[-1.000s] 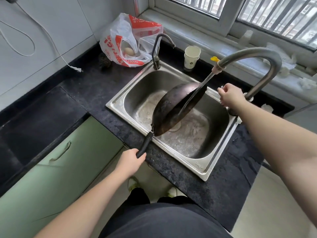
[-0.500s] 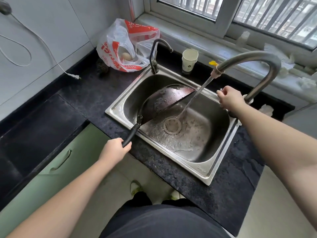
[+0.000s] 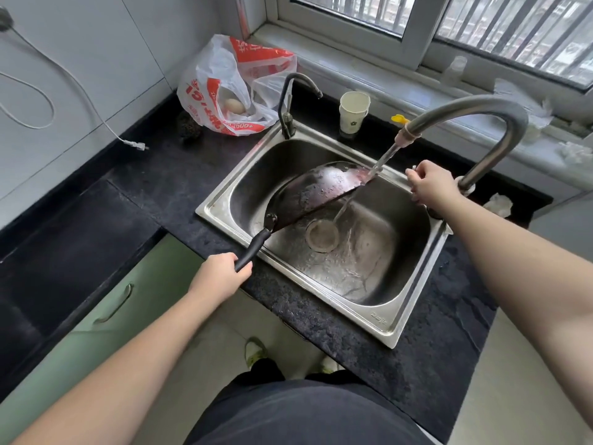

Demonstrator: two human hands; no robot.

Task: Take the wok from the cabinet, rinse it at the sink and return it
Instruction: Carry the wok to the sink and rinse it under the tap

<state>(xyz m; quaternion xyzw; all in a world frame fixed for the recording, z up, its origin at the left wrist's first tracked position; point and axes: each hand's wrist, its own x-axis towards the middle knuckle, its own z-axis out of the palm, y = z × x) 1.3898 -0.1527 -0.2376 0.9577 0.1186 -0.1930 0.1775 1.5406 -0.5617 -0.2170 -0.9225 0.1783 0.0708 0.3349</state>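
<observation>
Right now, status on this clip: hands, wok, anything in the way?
Left hand shut on wok handle. Right hand at tap base, grip unclear. Wok tilted on edge in sink, water running past rim. Nothing in the way.

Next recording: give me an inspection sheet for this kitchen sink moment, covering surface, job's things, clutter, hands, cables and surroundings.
Surface: dark speckled countertop around a steel sink; basin wet.
Job's things: wok tipped on edge inside the sink; tall faucet running, its stream passing the wok's rim toward the drain.
Clutter: plastic bag with an egg-like item, paper cup, small faucet, all behind the sink.
Hands: left hand grips the wok handle; right hand closed at the tall faucet's base, what it holds is hidden.
Cables: white cord down the wall, plug loose on the counter.
Surroundings: barred window, green cabinet below.
</observation>
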